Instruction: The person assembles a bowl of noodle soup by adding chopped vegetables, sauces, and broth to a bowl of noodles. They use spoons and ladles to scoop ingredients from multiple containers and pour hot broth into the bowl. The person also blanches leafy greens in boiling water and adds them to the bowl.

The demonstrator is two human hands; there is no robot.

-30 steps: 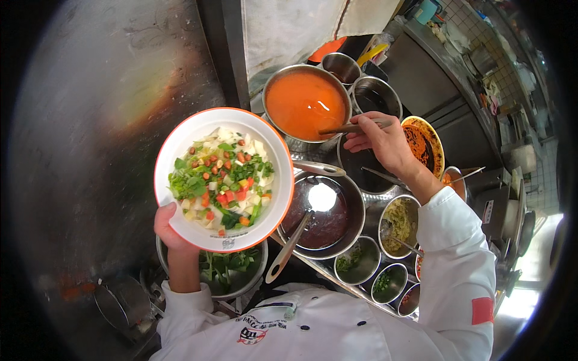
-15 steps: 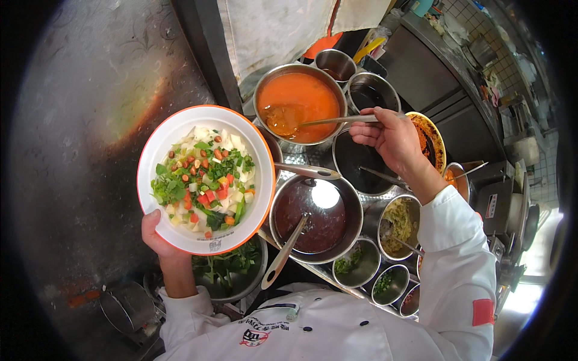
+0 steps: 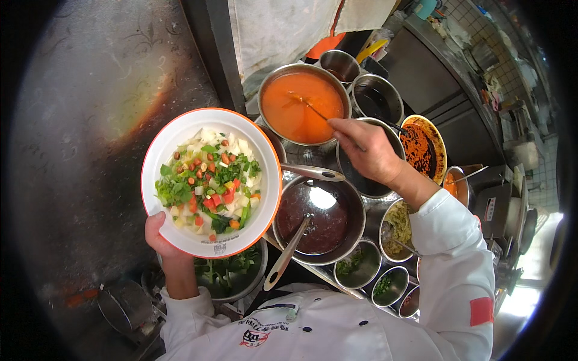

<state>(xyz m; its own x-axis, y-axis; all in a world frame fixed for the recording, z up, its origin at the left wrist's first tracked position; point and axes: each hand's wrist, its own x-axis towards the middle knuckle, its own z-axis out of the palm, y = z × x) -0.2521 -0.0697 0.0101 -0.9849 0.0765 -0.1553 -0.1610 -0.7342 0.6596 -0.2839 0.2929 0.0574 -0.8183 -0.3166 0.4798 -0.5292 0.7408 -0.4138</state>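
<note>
My left hand (image 3: 165, 240) grips the lower left rim of a white bowl (image 3: 158, 147) with an orange edge. In it lie pale, noodle-like strips (image 3: 241, 150) topped with peanuts, chopped greens and red, orange and white cubes. To the right, my right hand (image 3: 373, 153) is closed round the handle of a ladle (image 3: 315, 110). The ladle's head is sunk in orange broth (image 3: 286, 123) inside a steel pot (image 3: 261, 111), out of sight. The bowl is held in the air, left of and nearer than that pot.
A steel pot of dark red-brown sauce (image 3: 325, 231) with its own ladle (image 3: 289, 253) stands nearer. Around it are a yellow-rimmed bowl of chili (image 3: 415, 144), small tubs of chopped greens (image 3: 385, 286), and a pot of leafy greens (image 3: 226, 274) under the bowl. A cloth (image 3: 274, 30) hangs beyond.
My right hand has moved left and nearer the broth pot. The ladle's head has gone under the broth, and its handle now stands steeper. The bowl has shifted slightly right.
</note>
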